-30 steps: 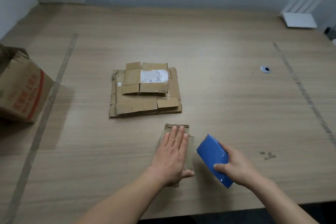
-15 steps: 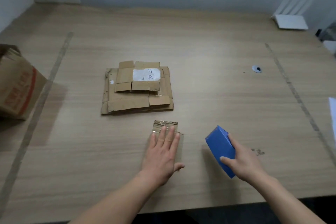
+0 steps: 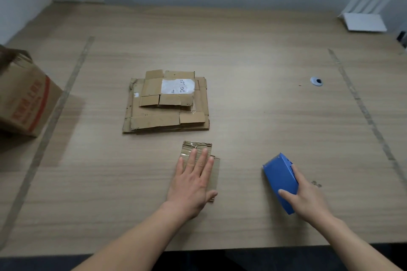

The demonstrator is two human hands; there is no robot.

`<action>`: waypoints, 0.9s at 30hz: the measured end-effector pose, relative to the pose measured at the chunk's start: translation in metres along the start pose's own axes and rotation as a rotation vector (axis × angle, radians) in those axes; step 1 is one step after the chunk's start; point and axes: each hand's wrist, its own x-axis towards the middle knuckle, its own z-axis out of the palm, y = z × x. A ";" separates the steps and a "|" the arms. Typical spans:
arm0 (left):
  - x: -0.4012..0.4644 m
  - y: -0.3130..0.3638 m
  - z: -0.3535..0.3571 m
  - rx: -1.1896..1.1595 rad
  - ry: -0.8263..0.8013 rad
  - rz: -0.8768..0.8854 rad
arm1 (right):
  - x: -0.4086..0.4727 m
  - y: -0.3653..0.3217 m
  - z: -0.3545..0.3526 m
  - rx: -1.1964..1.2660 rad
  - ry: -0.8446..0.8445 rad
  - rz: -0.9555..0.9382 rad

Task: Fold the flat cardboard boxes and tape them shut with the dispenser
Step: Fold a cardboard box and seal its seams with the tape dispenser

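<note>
Nearest the viewer, the left hand lies flat, fingers straight, pressing a small flattened brown cardboard piece with a glossy tape strip against the pale wood-grain bench, apparently to keep it from shifting. To the right of that piece, well apart from it, the right hand grips a blue box-shaped tape dispenser, fingers and thumb curled round its rear, seemingly resting on the bench. Just beyond the small piece sits a stack of flat brown cardboard boxes, the top one bearing a white label, evidently awaiting folding. Far left of the stack stands a brown carton with red print.
</note>
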 end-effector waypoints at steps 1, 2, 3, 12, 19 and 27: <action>0.000 0.000 0.001 -0.002 0.007 -0.002 | 0.002 0.001 0.001 0.097 0.002 0.003; 0.000 0.000 0.001 -0.011 0.019 -0.005 | 0.004 0.002 0.003 0.206 0.002 0.004; 0.000 0.000 0.002 -0.015 0.028 -0.008 | 0.005 0.002 0.004 0.312 0.000 0.021; 0.001 -0.003 0.010 0.009 0.091 0.011 | 0.017 0.021 -0.013 0.748 -0.210 0.451; 0.001 -0.004 0.012 0.022 0.112 0.000 | 0.003 0.011 -0.017 0.655 -0.165 0.371; 0.001 -0.004 0.011 0.028 0.058 0.006 | -0.011 0.013 -0.020 0.680 -0.065 0.334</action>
